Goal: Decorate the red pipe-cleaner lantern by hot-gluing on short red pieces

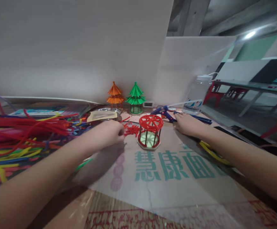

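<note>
A small round frame (150, 122) of red rings on dark posts stands upright on a pale base with a red rim. My left hand (113, 132) is to its left, fingers curled in, beside a pile of short red pieces (131, 129). Whatever its fingertips hold, if anything, is hidden. On the right, my right hand (185, 123) lies low over the table, fingers stretched toward a blue glue gun (162, 111). A dark blue tool (201, 119) extends behind that hand, partly covered by it. No hand touches the red frame.
Orange (115, 93) and green (135, 98) tiered pagoda models stand at the back, near a small digital display (149, 104). Many coloured fuzzy stems (24, 133) cover the left. A metal tray (105, 112) and a clear plastic jug (195, 95) stand farther back. Printed plastic sheet (162, 197) covers the front.
</note>
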A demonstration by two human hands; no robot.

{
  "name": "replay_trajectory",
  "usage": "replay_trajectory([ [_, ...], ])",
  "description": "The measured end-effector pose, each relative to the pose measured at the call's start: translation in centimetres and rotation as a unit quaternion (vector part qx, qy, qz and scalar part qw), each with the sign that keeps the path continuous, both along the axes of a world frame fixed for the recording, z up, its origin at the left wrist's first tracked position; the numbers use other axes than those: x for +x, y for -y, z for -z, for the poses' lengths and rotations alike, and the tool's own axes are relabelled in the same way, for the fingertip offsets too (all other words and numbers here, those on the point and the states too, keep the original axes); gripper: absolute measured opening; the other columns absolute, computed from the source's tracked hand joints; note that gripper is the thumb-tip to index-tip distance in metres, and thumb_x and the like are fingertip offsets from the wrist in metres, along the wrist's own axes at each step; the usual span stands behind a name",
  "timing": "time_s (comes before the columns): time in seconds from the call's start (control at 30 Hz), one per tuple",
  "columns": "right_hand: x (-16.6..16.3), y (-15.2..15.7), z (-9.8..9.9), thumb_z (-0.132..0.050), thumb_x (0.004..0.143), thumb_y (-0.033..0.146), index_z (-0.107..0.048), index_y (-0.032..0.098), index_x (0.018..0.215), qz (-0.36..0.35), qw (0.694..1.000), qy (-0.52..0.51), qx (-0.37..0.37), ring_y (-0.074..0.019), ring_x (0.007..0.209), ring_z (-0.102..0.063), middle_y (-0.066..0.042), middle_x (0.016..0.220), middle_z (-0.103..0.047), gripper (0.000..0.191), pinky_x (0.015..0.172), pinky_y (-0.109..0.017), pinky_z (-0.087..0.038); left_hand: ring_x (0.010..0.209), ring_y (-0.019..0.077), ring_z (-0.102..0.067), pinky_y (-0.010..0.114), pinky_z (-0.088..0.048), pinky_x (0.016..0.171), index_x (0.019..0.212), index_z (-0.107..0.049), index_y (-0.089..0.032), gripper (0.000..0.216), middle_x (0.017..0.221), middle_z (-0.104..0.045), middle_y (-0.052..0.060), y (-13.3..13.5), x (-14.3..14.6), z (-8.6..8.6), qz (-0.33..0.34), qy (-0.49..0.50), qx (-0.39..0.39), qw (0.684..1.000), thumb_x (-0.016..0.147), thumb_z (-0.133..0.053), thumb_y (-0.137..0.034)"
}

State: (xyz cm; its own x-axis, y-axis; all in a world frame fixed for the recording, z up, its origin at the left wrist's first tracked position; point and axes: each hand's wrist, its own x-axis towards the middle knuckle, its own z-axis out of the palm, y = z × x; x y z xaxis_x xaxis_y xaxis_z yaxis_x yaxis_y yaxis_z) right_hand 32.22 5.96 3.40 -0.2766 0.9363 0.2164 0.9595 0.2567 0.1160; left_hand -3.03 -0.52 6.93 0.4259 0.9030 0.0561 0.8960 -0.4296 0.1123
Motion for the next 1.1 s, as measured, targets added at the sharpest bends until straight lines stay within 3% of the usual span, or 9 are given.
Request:
replay_trajectory([
  [0.07,-0.5,3.1,-0.4,-0.058,0.094,0.024,-0.069,0.01,0.118,-0.028,0.999,0.003,0.021,-0.0357,0.118,-0.065,-0.024,0.123,-0.071,0.03,0.098,-0.041,-0.045,0.055,0.0155,-0.06,0.025,-0.037,0.053,0.075,-0.072,-0.02,0.018,0.064,-0.07,0.001,1.1,0.0,-2.1,-0.003,0.093,-0.011,0.996,0.082,-0.061,-0.032],
  [0.17,-2.6,8.3,-0.9,-0.049,0.101,0.039,-0.07,0.019,0.1,-0.118,0.98,-0.132,0.093,-0.0243,0.081,-0.069,-0.01,0.092,-0.075,0.028,0.073,-0.034,-0.048,0.061,0.0143,-0.062,0.024,-0.044,0.058,0.085,-0.074,-0.021,0.021,0.072,-0.072,0.0,3.2,1.5,-3.2,0.08,0.187,0.016,0.979,0.088,-0.06,-0.036],
  [0.27,-5.2,12.6,-0.7,-0.05,0.1,0.04,-0.068,0.021,0.099,-0.224,0.929,-0.293,0.021,-0.0184,0.071,-0.066,-0.005,0.082,-0.073,0.026,0.063,-0.028,-0.047,0.077,0.0162,-0.066,0.027,-0.049,0.073,0.092,-0.074,-0.023,0.021,0.088,-0.076,0.001,4.9,4.0,-0.8,0.161,0.186,0.082,0.966,0.094,-0.053,-0.026],
  [0.33,-6.4,14.0,-0.1,-0.05,0.1,0.034,-0.068,0.02,0.101,-0.256,0.911,-0.323,-0.034,-0.0179,0.074,-0.067,-0.005,0.087,-0.075,0.023,0.065,-0.028,-0.048,0.08,0.0176,-0.066,0.028,-0.05,0.075,0.098,-0.072,-0.023,0.021,0.091,-0.075,0.003,5.6,5.1,1.7,0.189,0.141,0.098,0.967,0.098,-0.051,-0.025],
  [0.4,-7.0,14.4,0.7,-0.051,0.099,0.028,-0.068,0.02,0.098,-0.275,0.904,-0.322,-0.06,-0.0176,0.074,-0.067,-0.005,0.087,-0.075,0.02,0.067,-0.028,-0.048,0.082,0.0188,-0.065,0.03,-0.05,0.078,0.102,-0.069,-0.023,0.019,0.093,-0.073,0.005,5.9,5.5,3.6,0.211,0.11,0.114,0.965,0.099,-0.051,-0.024],
  [0.5,-7.1,14.0,1.5,-0.053,0.097,0.027,-0.067,0.021,0.096,-0.276,0.902,-0.326,-0.064,-0.0179,0.072,-0.066,-0.006,0.085,-0.075,0.015,0.067,-0.03,-0.048,0.084,0.0201,-0.065,0.031,-0.049,0.079,0.104,-0.066,-0.024,0.015,0.093,-0.071,0.005,5.6,5.0,4.9,0.242,0.09,0.133,0.957,0.1,-0.052,-0.025],
  [0.67,-6.9,13.2,2.3,-0.055,0.096,0.031,-0.063,0.021,0.102,-0.229,0.896,-0.369,-0.091,-0.0202,0.076,-0.068,-0.008,0.091,-0.076,0.015,0.069,-0.032,-0.05,0.079,0.0196,-0.063,0.03,-0.048,0.073,0.104,-0.065,-0.024,0.016,0.089,-0.069,0.005,4.9,4.6,5.1,0.249,0.096,0.157,0.951,0.102,-0.05,-0.028],
  [0.93,-7.1,13.0,3.0,-0.052,0.099,0.031,-0.068,0.02,0.091,-0.264,0.899,-0.336,-0.098,-0.0187,0.074,-0.066,-0.006,0.084,-0.075,0.021,0.071,-0.03,-0.048,0.083,0.0187,-0.065,0.03,-0.048,0.077,0.105,-0.067,-0.024,0.015,0.09,-0.07,0.004,5.1,4.4,5.7,0.276,0.12,0.162,0.94,0.101,-0.053,-0.027],
  [1.1,-7.0,13.3,2.8,-0.05,0.1,0.03,-0.066,0.02,0.085,-0.275,0.891,-0.348,-0.101,-0.0166,0.069,-0.064,-0.004,0.077,-0.072,0.023,0.068,-0.028,-0.047,0.094,0.0188,-0.066,0.033,-0.053,0.085,0.118,-0.059,-0.026,0.018,0.105,-0.069,0.004,5.0,5.0,5.0,0.254,0.25,0.226,0.907,0.101,-0.055,-0.027],
])
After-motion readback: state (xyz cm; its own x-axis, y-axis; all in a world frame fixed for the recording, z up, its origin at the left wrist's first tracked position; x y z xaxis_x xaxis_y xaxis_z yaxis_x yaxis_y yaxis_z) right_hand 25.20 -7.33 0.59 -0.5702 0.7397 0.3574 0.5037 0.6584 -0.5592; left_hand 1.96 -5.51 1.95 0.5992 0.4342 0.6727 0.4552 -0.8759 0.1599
